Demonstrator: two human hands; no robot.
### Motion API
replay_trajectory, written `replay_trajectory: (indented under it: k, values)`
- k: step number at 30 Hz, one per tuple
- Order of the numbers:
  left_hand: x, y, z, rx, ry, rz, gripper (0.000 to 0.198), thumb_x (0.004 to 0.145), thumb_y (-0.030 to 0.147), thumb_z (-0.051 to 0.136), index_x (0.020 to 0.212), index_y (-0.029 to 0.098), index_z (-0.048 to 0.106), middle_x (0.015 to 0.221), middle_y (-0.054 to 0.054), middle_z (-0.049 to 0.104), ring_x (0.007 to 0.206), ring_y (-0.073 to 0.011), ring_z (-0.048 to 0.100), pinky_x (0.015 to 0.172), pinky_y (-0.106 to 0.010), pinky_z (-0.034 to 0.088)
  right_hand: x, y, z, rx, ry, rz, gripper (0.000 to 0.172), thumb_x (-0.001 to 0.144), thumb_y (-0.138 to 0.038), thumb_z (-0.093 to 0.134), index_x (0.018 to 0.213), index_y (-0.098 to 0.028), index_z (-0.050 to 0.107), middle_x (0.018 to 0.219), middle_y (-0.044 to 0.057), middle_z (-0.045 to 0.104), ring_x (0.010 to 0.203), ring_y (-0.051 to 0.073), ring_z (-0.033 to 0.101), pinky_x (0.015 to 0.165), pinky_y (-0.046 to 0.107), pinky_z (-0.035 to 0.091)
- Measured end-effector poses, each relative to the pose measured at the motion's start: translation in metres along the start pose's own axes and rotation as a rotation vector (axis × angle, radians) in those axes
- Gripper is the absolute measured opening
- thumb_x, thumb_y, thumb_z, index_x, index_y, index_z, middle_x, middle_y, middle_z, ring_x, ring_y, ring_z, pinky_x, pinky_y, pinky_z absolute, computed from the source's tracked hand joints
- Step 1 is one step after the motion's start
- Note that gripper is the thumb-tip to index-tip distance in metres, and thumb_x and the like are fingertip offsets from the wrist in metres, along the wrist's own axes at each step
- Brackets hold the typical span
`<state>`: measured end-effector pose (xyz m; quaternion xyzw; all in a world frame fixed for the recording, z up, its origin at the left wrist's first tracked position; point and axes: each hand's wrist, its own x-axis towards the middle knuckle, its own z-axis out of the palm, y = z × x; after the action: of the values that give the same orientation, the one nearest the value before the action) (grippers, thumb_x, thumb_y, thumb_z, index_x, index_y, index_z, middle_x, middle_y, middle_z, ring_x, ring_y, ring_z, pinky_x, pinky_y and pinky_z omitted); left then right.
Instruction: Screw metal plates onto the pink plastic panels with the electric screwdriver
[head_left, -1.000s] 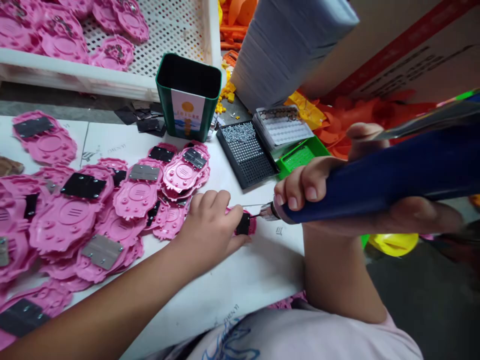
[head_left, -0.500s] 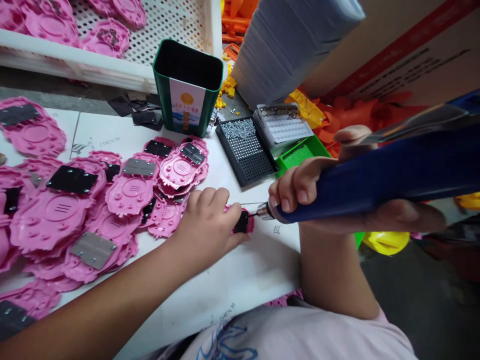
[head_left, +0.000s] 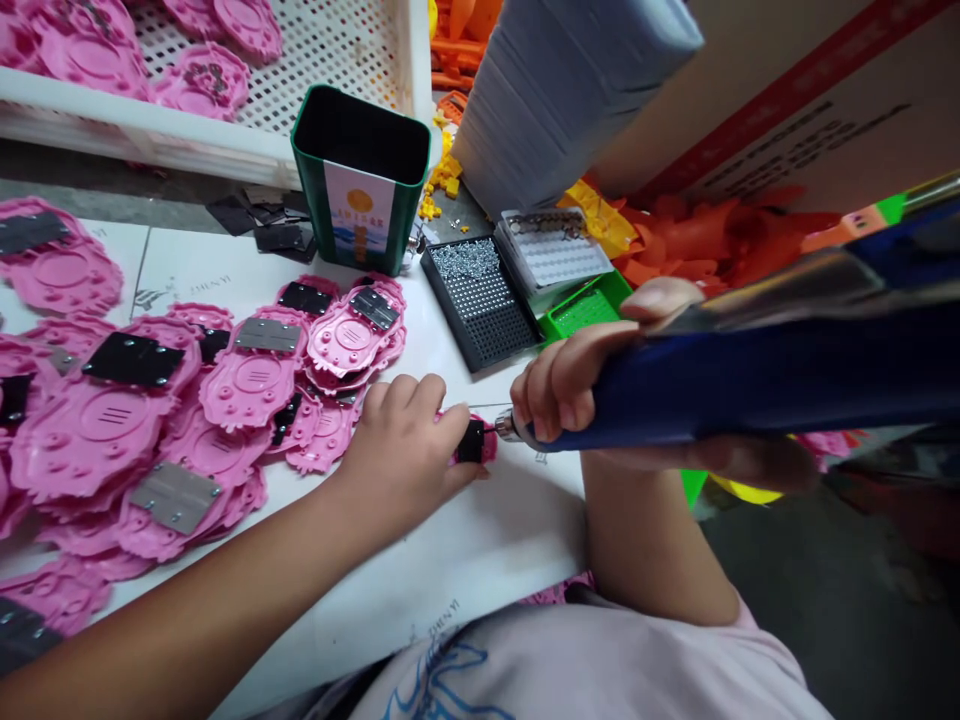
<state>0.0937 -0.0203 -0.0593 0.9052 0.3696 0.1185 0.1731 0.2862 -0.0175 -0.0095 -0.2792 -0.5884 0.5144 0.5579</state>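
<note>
My left hand (head_left: 409,435) grips a pink plastic part (head_left: 489,440) that carries a black plate (head_left: 471,441), down on the white table board (head_left: 517,540). Most of that part is hidden under my fingers. My right hand (head_left: 574,385) is wrapped round a blue electric screwdriver (head_left: 720,385), held nearly level. The tool's metal tip (head_left: 506,427) points left and meets the black plate's right side. Left of my left hand lies a heap of pink parts (head_left: 105,430), several with black or grey plates screwed on.
A green bin (head_left: 360,180) stands behind the heap, near a white crate (head_left: 270,150). Further right are a black screw tray (head_left: 484,300), a clear box (head_left: 555,245), a green tray (head_left: 589,305), a grey stack (head_left: 562,100), orange parts (head_left: 697,235) and a carton (head_left: 795,100).
The screwdriver in my right hand has moved left and its tip is nearer the plate. My left hand keeps its grip on the part. The whole view has shifted slightly.
</note>
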Motion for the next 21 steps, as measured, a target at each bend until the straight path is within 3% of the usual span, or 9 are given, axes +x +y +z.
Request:
replay_trajectory:
  k: [2,4,6,8,12,15,21]
  values:
    - [-0.001,-0.001,0.0,-0.003,0.003,0.006,0.042,0.075,0.056,0.079,0.095,0.021,0.069,0.096,-0.009,0.059,0.092,-0.0292,0.049,0.076,-0.039,0.034,0.004,-0.001,-0.002,0.032,-0.127,-0.067,0.031,0.075,-0.046,0.065,0.098,-0.025,0.068,0.068,-0.001,0.067,0.053,0.016,0.065,0.051,0.032,0.056]
    - [-0.002,-0.002,-0.001,-0.003,0.004,0.011,0.043,0.077,0.057,0.077,0.097,0.02,0.069,0.097,-0.009,0.059,0.093,-0.0297,0.049,0.078,-0.04,0.034,0.009,-0.005,-0.004,0.073,-0.137,-0.125,0.032,0.075,-0.043,0.064,0.102,-0.026,0.069,0.068,0.0,0.067,0.053,0.017,0.065,0.049,0.033,0.055]
    - [-0.002,-0.002,-0.001,-0.003,0.0,0.026,0.047,0.079,0.06,0.073,0.101,0.019,0.069,0.099,-0.01,0.06,0.095,-0.0306,0.049,0.08,-0.042,0.034,0.015,-0.01,-0.004,0.088,-0.025,-0.15,0.041,0.073,-0.044,0.066,0.11,-0.028,0.068,0.067,0.0,0.068,0.052,0.019,0.065,0.05,0.035,0.056]
    - [-0.003,-0.001,-0.002,-0.007,-0.019,0.041,0.053,0.079,0.065,0.069,0.104,0.018,0.069,0.101,-0.011,0.06,0.097,-0.0317,0.049,0.082,-0.043,0.033,0.024,-0.015,-0.003,0.041,0.167,-0.144,0.045,0.07,-0.045,0.067,0.112,-0.03,0.068,0.064,-0.001,0.068,0.05,0.019,0.064,0.05,0.036,0.056]
    - [-0.005,-0.001,-0.001,-0.021,-0.056,0.066,0.054,0.08,0.062,0.065,0.111,0.018,0.068,0.104,-0.013,0.06,0.099,-0.033,0.049,0.082,-0.045,0.033,0.052,-0.007,0.001,-0.112,0.463,-0.203,0.017,0.068,-0.039,0.06,0.081,-0.03,0.066,0.055,-0.005,0.064,0.045,0.015,0.062,0.045,0.028,0.052]
    - [-0.006,-0.002,0.001,-0.032,-0.041,0.114,0.047,0.081,0.048,0.063,0.117,0.019,0.065,0.108,-0.012,0.059,0.101,-0.0324,0.048,0.083,-0.045,0.032,0.073,0.01,0.0,-0.163,0.531,-0.284,0.016,0.072,-0.038,0.053,0.065,-0.025,0.057,0.052,-0.005,0.06,0.042,0.012,0.061,0.042,0.023,0.048]
    - [-0.008,-0.004,0.005,-0.043,0.002,0.171,0.033,0.083,0.039,0.062,0.108,0.019,0.066,0.108,-0.011,0.059,0.101,-0.031,0.048,0.083,-0.044,0.031,0.082,0.03,-0.007,-0.143,0.573,-0.228,0.021,0.071,-0.042,0.056,0.063,-0.023,0.055,0.052,-0.005,0.059,0.042,0.012,0.06,0.041,0.023,0.047]
